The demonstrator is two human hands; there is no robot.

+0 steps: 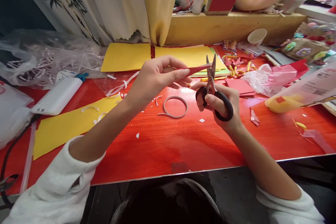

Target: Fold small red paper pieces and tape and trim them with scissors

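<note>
Between the thumb and fingers of my left hand (pixel 161 73) is a narrow folded piece of red paper (pixel 198 69), its pointed tip toward the right. My right hand (pixel 223 103) grips black-handled scissors (pixel 210 77), with thumb and fingers in the loops. The blades point up and stand slightly apart, and the tip of the red paper lies at them. Below and between my hands, a coiled thin strip (pixel 175 107) rests on the red table (pixel 162 150), with small white paper scraps around it.
Yellow sheets (pixel 126 57) lie at the back, another yellow piece (pixel 65 126) at the left beside a white power bank-like box (pixel 59 94). Red squares (pixel 241 86), crumpled plastic (pixel 262 78) and a clear bag (pixel 304 87) are at the right. Plastic bags (pixel 49 59) fill the back left.
</note>
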